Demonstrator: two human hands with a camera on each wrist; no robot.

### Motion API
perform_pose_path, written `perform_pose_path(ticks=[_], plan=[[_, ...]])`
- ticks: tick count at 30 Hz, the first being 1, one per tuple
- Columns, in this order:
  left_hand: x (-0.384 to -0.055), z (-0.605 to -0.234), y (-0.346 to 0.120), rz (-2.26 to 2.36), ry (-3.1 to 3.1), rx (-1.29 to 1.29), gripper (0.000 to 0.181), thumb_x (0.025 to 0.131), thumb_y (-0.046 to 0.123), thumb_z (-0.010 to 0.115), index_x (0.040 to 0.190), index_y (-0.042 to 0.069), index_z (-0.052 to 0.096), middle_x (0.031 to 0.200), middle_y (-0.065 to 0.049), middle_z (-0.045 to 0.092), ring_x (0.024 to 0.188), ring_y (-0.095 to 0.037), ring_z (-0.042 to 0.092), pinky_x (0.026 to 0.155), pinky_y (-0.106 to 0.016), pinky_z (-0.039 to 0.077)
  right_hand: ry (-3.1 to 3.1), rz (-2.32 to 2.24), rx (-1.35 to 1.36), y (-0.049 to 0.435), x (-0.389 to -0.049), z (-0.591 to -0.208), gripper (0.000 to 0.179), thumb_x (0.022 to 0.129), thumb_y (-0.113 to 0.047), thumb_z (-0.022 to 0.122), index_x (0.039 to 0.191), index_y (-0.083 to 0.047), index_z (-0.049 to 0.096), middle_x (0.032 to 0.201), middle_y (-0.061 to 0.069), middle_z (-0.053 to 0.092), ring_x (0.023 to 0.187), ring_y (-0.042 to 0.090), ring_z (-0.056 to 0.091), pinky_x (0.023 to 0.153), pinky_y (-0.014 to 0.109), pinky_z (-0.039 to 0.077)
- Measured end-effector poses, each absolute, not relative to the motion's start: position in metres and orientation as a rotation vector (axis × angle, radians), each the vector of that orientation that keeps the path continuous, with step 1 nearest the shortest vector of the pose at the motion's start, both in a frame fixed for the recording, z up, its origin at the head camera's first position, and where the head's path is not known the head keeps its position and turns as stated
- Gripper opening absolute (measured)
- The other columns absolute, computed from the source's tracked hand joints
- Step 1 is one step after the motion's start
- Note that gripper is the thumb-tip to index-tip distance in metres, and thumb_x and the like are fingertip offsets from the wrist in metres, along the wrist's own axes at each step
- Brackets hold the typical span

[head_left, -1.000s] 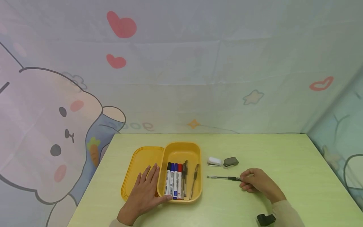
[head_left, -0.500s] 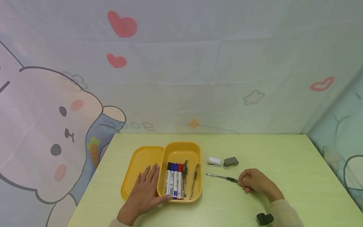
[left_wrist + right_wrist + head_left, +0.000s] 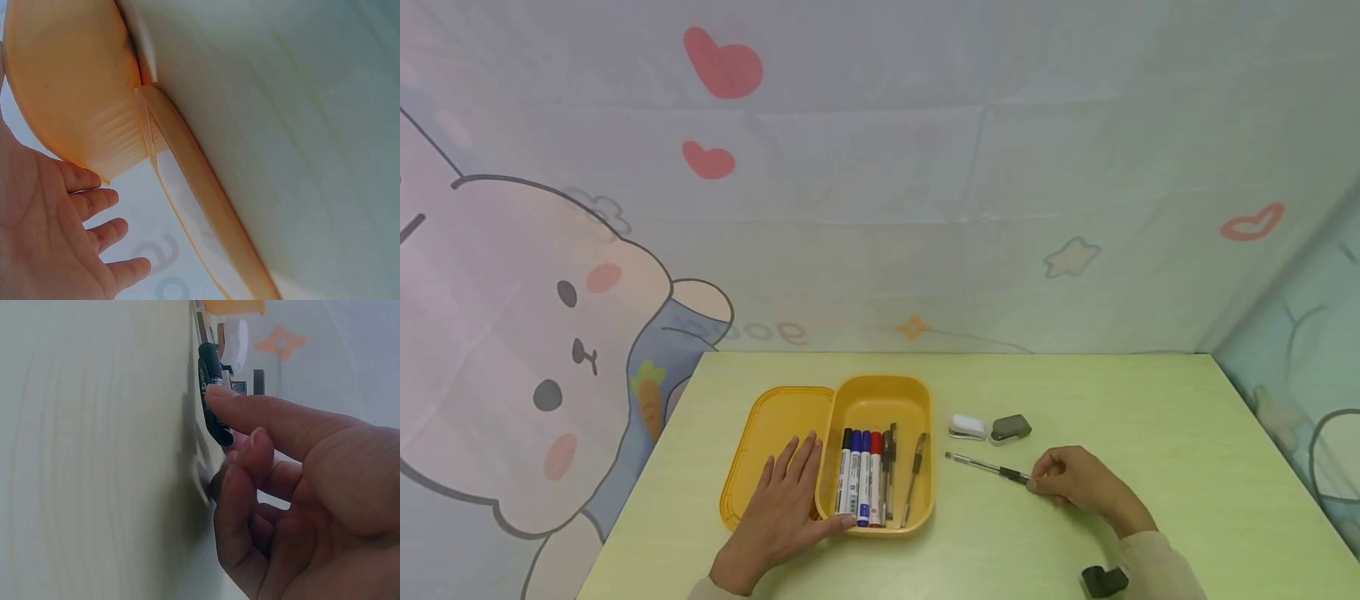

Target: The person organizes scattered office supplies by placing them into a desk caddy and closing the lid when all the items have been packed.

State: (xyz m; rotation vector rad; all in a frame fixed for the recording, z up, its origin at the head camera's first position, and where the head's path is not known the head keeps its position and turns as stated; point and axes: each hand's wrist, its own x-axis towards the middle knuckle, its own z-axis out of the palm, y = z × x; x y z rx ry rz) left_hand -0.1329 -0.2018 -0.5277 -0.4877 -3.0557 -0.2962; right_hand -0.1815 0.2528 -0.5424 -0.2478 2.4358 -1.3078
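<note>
My right hand (image 3: 1078, 483) pinches a clear gel pen (image 3: 981, 464) by its black-capped end, low over the table at the right of the yellow box. In the right wrist view the thumb and fingers hold the black cap (image 3: 210, 394). My left hand (image 3: 782, 500) lies with fingers spread over the yellow lid (image 3: 793, 404), thumb at the near edge of the yellow box (image 3: 883, 389). Inside the box lie several markers (image 3: 864, 479), black, blue and red, and several pens (image 3: 914, 479). The left wrist view shows the left fingers (image 3: 97, 203) extended beside the box wall.
A white stapler-like item (image 3: 967, 427) and a grey one (image 3: 1011, 427) sit beyond the pen, right of the box. A small black object (image 3: 1103, 581) is beside the right sleeve. A printed cloth (image 3: 865, 183) hangs behind the table's far edge.
The pen in my right hand has turned slightly, its free end swinging away from me, and the right hand has shifted a little left. My left hand stays in place.
</note>
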Motion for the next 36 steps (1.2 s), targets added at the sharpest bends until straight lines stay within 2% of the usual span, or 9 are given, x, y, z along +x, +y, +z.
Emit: perform_pose_path(ticks=[9,15,23,36], plan=[[-0.133,-0.528,-0.202,-0.299,-3.055,-0.489,0.116,0.081,0.085,0.052,0.161,0.004,0.026,0.168,-0.012,0.025,0.153,-0.038,0.023,0.12,-0.064,0.022,2.39,-1.372,-0.265,0.261,-0.18,-0.54,0.025,0.092,-0.022,0.075,0.102,0.0,0.068,0.086,0.007,0.066,0.071,0.016,0.059,0.061,0.027,0.052],[-0.134,-0.53,-0.203,-0.302,-3.051,-0.496,0.116,0.082,0.084,0.053,0.161,0.004,0.026,0.168,-0.012,0.025,0.153,-0.038,0.023,0.12,-0.064,0.022,2.266,-1.492,-0.242,0.269,-0.18,-0.545,0.036,0.097,-0.022,0.07,0.116,0.008,0.065,0.085,0.01,0.065,0.071,0.015,0.057,0.063,0.028,0.053],[-0.134,-0.529,-0.203,-0.286,-3.039,-0.502,0.116,0.082,0.085,0.051,0.16,0.003,0.028,0.168,-0.013,0.025,0.153,-0.039,0.023,0.119,-0.065,0.023,2.176,-1.605,-0.179,0.278,-0.179,-0.542,0.043,0.099,-0.022,0.067,0.124,0.012,0.06,0.105,0.017,0.069,0.088,0.024,0.07,0.077,0.034,0.061],[-0.134,-0.53,-0.203,-0.285,-3.04,-0.504,0.116,0.081,0.085,0.052,0.161,0.004,0.026,0.168,-0.012,0.025,0.153,-0.038,0.023,0.119,-0.064,0.023,2.169,-1.663,-0.162,0.285,-0.18,-0.538,0.045,0.099,-0.024,0.067,0.127,0.01,0.06,0.106,0.017,0.072,0.088,0.019,0.07,0.078,0.033,0.061]])
